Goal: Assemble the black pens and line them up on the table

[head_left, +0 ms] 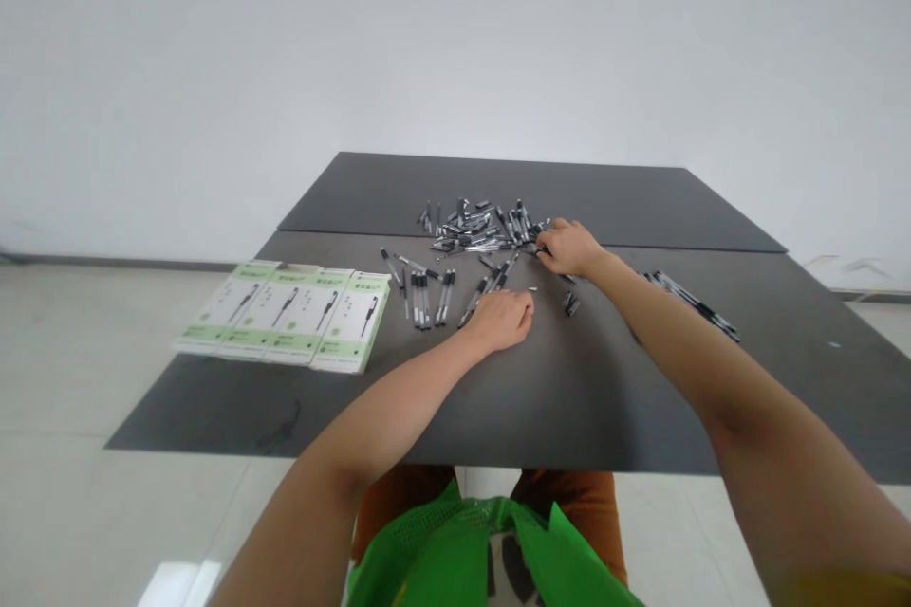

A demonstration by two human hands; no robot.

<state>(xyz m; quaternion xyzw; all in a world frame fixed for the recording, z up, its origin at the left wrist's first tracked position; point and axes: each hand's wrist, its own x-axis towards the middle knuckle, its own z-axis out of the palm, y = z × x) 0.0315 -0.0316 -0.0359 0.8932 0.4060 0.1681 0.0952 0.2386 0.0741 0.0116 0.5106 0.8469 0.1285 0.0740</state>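
Observation:
A loose heap of black-and-silver pens (pixel 480 228) lies at the middle of a dark table (pixel 498 398). My right hand (pixel 567 248) reaches into the heap's right edge, fingers curled on a pen there. My left hand (pixel 502 318) rests on the table nearer to me, fingers curled under; what it holds, if anything, is hidden. Just left of it lies a row of pens (pixel 427 289) set side by side. A small pen part (pixel 571 305) lies between my hands.
Several white-and-green flat boxes (pixel 285 313) sit in a row at the table's left edge. Another bunch of pens (pixel 694 303) lies at the right. A second dark table (pixel 498 185) adjoins behind. White wall beyond, pale tiled floor around.

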